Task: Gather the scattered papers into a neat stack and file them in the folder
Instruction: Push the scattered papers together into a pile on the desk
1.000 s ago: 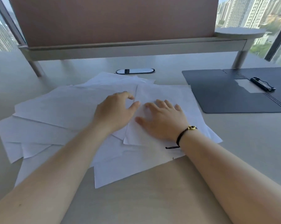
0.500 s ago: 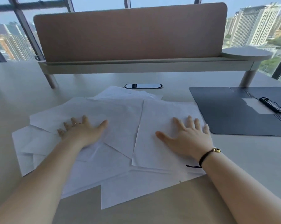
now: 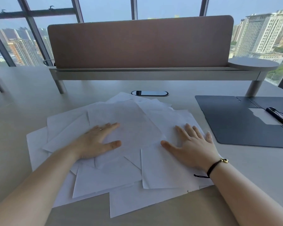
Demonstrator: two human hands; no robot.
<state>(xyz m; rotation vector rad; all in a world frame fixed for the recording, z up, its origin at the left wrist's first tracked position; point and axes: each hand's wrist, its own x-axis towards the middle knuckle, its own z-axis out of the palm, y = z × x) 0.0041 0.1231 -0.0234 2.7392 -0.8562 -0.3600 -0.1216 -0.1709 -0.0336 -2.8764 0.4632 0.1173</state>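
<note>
Papers [image 3: 129, 144] lie fanned and overlapping mid-desk, both palms pressed flat on top — left hand [image 3: 95, 142], right hand [image 3: 193, 147], fingers straight, gripping nothing. Sweeping inward could buckle or crease loose corners, perhaps shedding near sheets off the desk edge. Folder [image 3: 235, 124] lies open just right of them, bare desk [image 3: 251, 168] between.

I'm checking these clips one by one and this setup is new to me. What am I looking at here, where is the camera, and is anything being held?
There is no machine: a person works with bare hands, filmed by a camera worn on the head, looking down. The left hand and right hand lie flat on overlapping loose white paper sheets on a pale desk. Neither holds anything. An open dark grey folder with a black clip lies to the right.
</note>
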